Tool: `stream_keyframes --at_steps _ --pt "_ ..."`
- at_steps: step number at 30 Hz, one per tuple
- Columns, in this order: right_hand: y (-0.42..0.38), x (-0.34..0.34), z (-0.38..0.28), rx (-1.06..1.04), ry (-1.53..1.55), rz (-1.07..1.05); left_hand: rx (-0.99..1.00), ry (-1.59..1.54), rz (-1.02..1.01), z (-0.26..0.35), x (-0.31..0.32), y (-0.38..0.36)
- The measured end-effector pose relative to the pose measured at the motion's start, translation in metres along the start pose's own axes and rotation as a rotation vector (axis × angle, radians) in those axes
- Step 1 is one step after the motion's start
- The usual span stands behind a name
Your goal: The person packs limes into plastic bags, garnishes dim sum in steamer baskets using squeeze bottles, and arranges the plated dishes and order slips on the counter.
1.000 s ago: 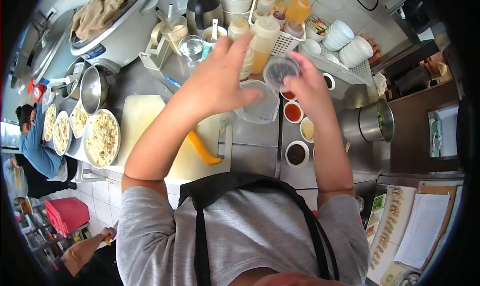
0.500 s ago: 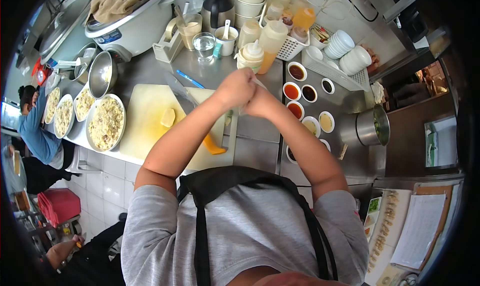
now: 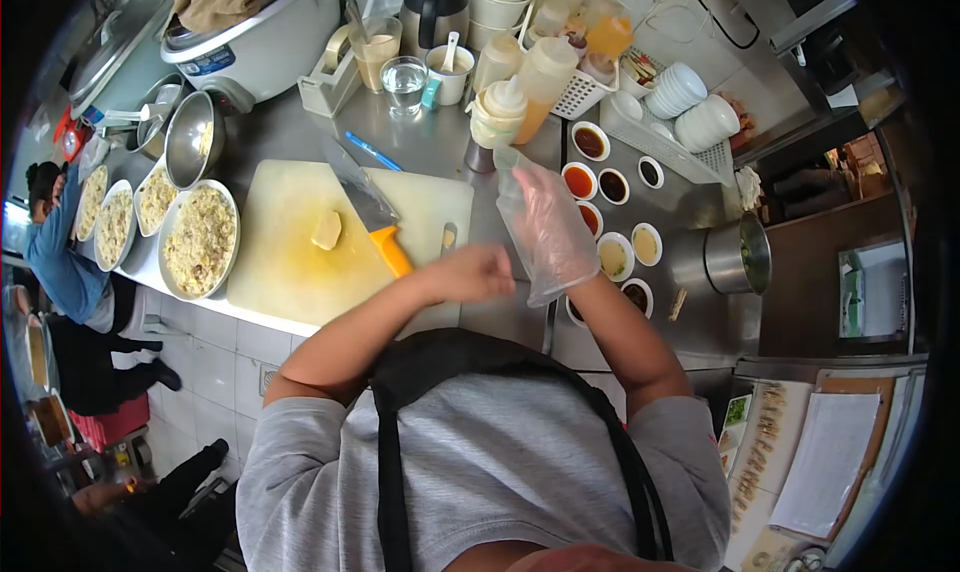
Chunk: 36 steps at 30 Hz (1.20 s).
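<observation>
A clear plastic glove (image 3: 535,282) loosely covers my right hand (image 3: 548,210), with its cuff flaring around the wrist. Inside it my fingers look stretched out and hold nothing. My left hand (image 3: 472,274) is bare, its fingers curled in with nothing seen in them, just left of the glove's cuff and over the cutting board's right edge. On the pale cutting board (image 3: 285,187) lies a knife (image 3: 391,253) with an orange handle and a broad blade. Left of the knife is a pale yellow chunk (image 3: 326,230), with a yellow stain around it.
Plates of chopped pale food (image 3: 201,242) line the counter's left end. Small sauce bowls (image 3: 579,181) stand on the right, near a steel pot (image 3: 738,256). Squeeze bottles (image 3: 547,70), a glass of water (image 3: 404,85) and a blue pen (image 3: 373,152) are behind. Other people are at left.
My hands, together at the upper middle before, have come apart. The left moved down and left; the right came lower, now plainly inside the glove. The knife shows fully.
</observation>
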State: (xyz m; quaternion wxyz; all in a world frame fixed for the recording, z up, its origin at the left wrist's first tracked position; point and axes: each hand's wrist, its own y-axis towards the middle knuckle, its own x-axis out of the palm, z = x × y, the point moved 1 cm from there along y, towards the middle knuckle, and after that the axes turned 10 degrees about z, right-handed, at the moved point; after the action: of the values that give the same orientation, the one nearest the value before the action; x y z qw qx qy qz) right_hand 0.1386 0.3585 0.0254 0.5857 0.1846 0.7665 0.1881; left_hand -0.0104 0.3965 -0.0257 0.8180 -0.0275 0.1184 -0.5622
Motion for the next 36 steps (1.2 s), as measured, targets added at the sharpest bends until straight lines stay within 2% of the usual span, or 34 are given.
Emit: stream_keyframes --at_steps 2,4,7,10,13,16,17,18,20,21,23,24,25,26,29,32,35,36 --pt "-0.004 0.0 0.0 0.083 0.084 0.057 -0.094 0.127 0.384 0.01 -0.033 0.01" --pt "-0.008 -0.008 -0.006 0.039 0.088 0.031 -0.005 0.083 0.605 0.003 -0.058 0.031" --pt "-0.005 -0.007 -0.009 0.007 0.194 0.028 0.139 0.189 0.505 0.006 -0.071 0.053" --pt "-0.001 -0.005 -0.012 0.036 0.243 0.003 0.266 0.355 0.586 0.0 -0.071 0.066" --pt "0.008 0.002 -0.01 0.118 0.392 -0.047 0.256 0.373 0.93 0.015 -0.056 0.058" --pt "0.013 0.037 0.011 0.228 0.705 -0.119 0.2 0.48 0.789 0.036 -0.046 0.051" --pt "0.009 0.048 0.018 0.225 0.723 -0.124 0.06 0.494 0.847 0.027 -0.05 0.057" --pt "0.008 0.055 0.019 0.221 0.742 -0.128 0.005 0.466 0.869 0.013 -0.055 0.064" --pt "0.01 0.053 0.013 0.123 0.574 -0.078 -0.097 0.411 0.916 -0.016 -0.071 0.077" --pt "0.01 0.05 0.011 0.076 0.54 -0.052 -0.034 0.124 0.672 -0.022 -0.079 0.08" --pt "0.001 0.039 0.003 -0.01 0.47 0.0 0.103 0.254 0.732 -0.005 -0.071 0.072" --pt "-0.004 0.027 -0.004 0.073 0.483 -0.035 0.172 0.32 0.757 0.005 -0.064 0.067" --pt "-0.007 0.012 -0.012 0.155 0.495 -0.07 0.384 0.359 0.811 0.014 -0.058 0.064" --pt "-0.008 0.004 -0.015 0.238 0.506 -0.107 0.348 0.32 0.792 0.023 -0.058 0.065" --pt "-0.023 0.002 -0.01 0.26 0.499 -0.1 0.22 0.247 0.72 0.047 -0.052 0.059" --pt "-0.022 -0.026 -0.026 0.073 0.337 0.036 0.186 0.088 0.643 0.066 -0.043 0.055" --pt "-0.014 -0.032 -0.025 -0.008 0.271 -0.008 -0.212 -0.268 0.446 0.041 -0.06 0.075" --pt "-0.017 -0.012 -0.014 0.118 0.424 -0.073 -0.266 -0.185 0.448 0.023 -0.063 0.085"
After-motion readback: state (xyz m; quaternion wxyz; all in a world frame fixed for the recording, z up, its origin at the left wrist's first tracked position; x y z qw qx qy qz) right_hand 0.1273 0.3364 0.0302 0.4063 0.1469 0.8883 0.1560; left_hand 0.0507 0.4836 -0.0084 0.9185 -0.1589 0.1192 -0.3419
